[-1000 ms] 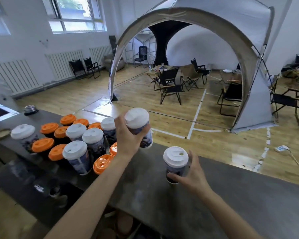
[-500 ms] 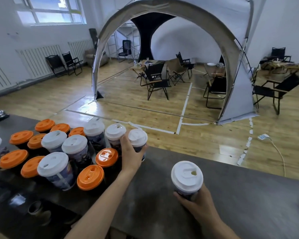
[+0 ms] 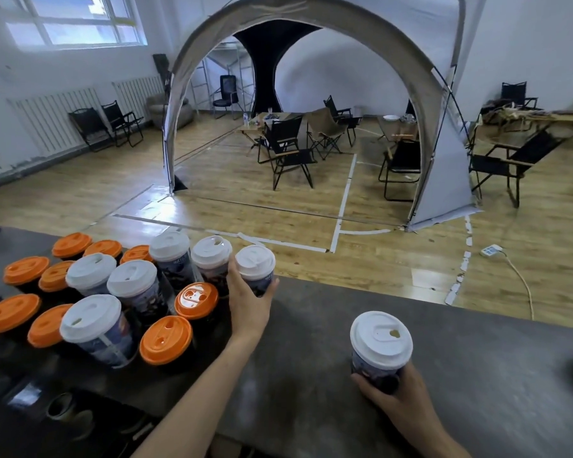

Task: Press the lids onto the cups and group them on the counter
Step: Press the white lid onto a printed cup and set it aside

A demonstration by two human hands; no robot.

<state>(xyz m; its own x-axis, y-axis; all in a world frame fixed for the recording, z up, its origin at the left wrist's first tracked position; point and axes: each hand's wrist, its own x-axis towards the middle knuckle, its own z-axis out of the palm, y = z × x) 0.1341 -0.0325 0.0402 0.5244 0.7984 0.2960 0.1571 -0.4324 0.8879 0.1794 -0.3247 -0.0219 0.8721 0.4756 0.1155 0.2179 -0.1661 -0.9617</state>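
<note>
Several lidded cups stand grouped at the left of the dark counter point(image 3: 477, 375), some with orange lids point(image 3: 166, 340) and some with white lids point(image 3: 131, 279). My left hand point(image 3: 248, 304) grips a white-lidded cup point(image 3: 255, 269) at the group's right edge, beside another white-lidded cup point(image 3: 211, 257), near the counter's far edge. My right hand point(image 3: 391, 391) holds a second white-lidded cup point(image 3: 381, 345) from below, apart from the group, to the right and nearer me.
Beyond the counter's far edge lies a wooden floor with a grey arched tent point(image 3: 311, 34), folding chairs point(image 3: 288, 153) and a power strip point(image 3: 492, 250). A lower dark shelf point(image 3: 47, 408) runs under the counter at the bottom left.
My left hand brought its cup down from the air to the right edge of the group. My right hand drew its cup nearer me.
</note>
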